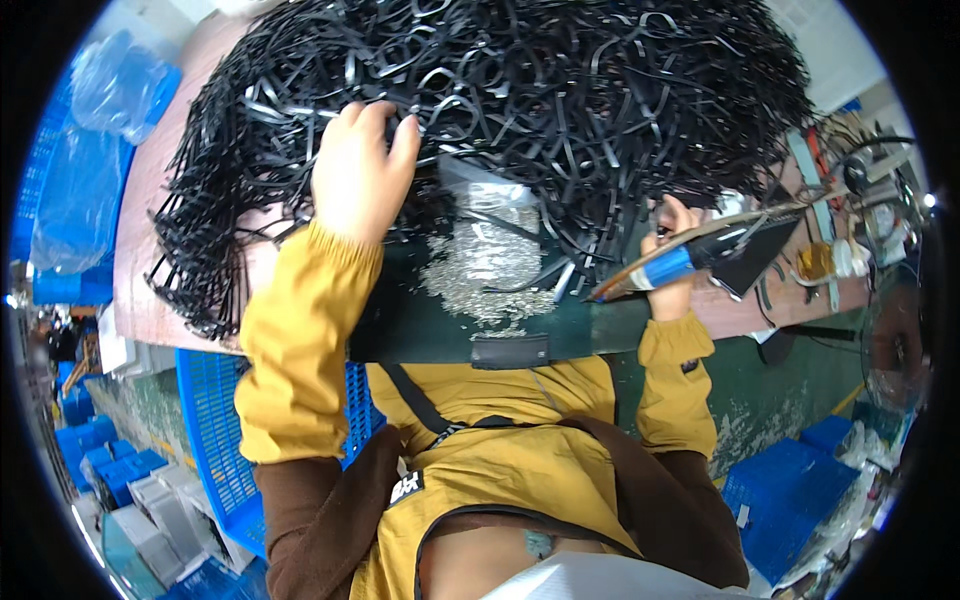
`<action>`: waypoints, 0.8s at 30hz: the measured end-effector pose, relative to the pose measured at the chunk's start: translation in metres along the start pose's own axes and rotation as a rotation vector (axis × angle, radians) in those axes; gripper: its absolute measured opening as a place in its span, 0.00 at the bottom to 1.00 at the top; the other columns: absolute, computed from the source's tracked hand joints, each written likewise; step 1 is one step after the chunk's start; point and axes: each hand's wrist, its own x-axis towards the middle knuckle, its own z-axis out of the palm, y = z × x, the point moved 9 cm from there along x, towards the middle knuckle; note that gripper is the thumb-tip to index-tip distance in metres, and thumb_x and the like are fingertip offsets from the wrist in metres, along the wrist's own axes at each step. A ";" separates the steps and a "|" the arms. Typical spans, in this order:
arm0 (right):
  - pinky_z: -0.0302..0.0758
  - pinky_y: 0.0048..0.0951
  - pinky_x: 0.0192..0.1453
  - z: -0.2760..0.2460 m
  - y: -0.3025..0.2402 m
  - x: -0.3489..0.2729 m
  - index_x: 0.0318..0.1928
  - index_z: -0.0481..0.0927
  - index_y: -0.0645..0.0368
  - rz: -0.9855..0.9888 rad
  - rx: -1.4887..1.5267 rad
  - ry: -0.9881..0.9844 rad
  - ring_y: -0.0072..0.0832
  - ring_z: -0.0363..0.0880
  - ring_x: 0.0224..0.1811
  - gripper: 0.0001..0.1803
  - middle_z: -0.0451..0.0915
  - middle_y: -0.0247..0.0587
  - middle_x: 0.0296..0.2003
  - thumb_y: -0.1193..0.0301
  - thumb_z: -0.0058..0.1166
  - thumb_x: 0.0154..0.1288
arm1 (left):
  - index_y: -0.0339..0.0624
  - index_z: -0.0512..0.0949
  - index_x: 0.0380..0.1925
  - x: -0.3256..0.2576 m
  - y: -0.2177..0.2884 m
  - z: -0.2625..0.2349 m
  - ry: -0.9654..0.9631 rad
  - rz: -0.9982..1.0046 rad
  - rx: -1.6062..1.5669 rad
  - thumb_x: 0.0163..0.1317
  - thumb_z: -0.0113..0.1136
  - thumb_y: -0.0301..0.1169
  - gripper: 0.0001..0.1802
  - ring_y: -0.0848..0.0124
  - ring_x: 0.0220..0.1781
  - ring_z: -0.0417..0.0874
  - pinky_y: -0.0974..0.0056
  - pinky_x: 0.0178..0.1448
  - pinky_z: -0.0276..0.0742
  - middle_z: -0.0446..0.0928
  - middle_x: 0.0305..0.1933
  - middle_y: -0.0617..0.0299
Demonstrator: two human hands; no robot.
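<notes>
One head-worn fisheye looks steeply down, close over the workbench (pixel 180 180) and chest.

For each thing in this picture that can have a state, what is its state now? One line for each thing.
Left hand: fingers curled into the pile of black strips, gripping some.
Right hand: closed around a blue-handled tool.
Pile of black strips: heaped and tangled, spilling over the table edge.
Clear bag: open, small silver parts spilled out of it.
Blue crate: standing on the floor beside the table; contents cannot be seen.

clear plastic bag (pixel 487 215) of metal bits, mid-table
</notes>
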 end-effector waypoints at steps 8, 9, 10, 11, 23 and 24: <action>0.77 0.25 0.51 -0.028 0.013 -0.007 0.62 0.74 0.66 0.146 0.401 0.164 0.23 0.81 0.43 0.21 0.83 0.38 0.42 0.82 0.51 0.69 | 0.39 0.87 0.30 0.073 0.003 0.057 -0.293 -0.137 0.269 0.60 0.60 0.39 0.15 0.52 0.37 0.89 0.51 0.44 0.84 0.86 0.35 0.48; 0.77 0.25 0.52 -0.031 0.016 -0.008 0.63 0.74 0.66 0.175 0.526 0.198 0.24 0.81 0.45 0.22 0.83 0.39 0.44 0.83 0.49 0.70 | 0.37 0.86 0.29 0.080 0.004 0.035 -0.165 -0.143 0.169 0.59 0.61 0.40 0.16 0.50 0.37 0.88 0.52 0.45 0.84 0.86 0.35 0.47; 0.78 0.26 0.53 -0.031 0.013 -0.005 0.65 0.73 0.66 0.131 0.614 0.215 0.25 0.82 0.45 0.23 0.84 0.38 0.43 0.83 0.49 0.70 | 0.35 0.85 0.28 0.086 0.001 0.020 -0.132 -0.171 0.075 0.60 0.61 0.41 0.17 0.52 0.35 0.88 0.55 0.43 0.84 0.86 0.33 0.49; 0.78 0.24 0.50 -0.036 0.015 -0.004 0.65 0.73 0.67 0.161 0.532 0.254 0.23 0.81 0.43 0.24 0.83 0.38 0.43 0.84 0.49 0.69 | 0.34 0.84 0.26 0.088 -0.003 0.004 -0.079 -0.201 -0.007 0.61 0.61 0.42 0.19 0.54 0.34 0.88 0.58 0.41 0.84 0.86 0.32 0.51; 0.77 0.24 0.37 -0.029 -0.146 -0.081 0.66 0.60 0.69 -0.036 0.945 -0.234 0.25 0.80 0.32 0.27 0.83 0.50 0.41 0.78 0.54 0.73 | 0.33 0.78 0.45 -0.208 0.104 0.028 -0.820 -1.338 -1.769 0.77 0.48 0.37 0.16 0.70 0.21 0.80 0.68 0.27 0.76 0.74 0.21 0.63; 0.77 0.23 0.37 -0.014 -0.153 -0.088 0.63 0.62 0.67 0.028 1.079 -0.271 0.26 0.79 0.33 0.22 0.81 0.50 0.40 0.81 0.51 0.72 | 0.33 0.78 0.48 -0.230 0.114 0.038 -0.842 -1.397 -1.819 0.77 0.48 0.37 0.17 0.70 0.21 0.80 0.68 0.27 0.76 0.74 0.21 0.63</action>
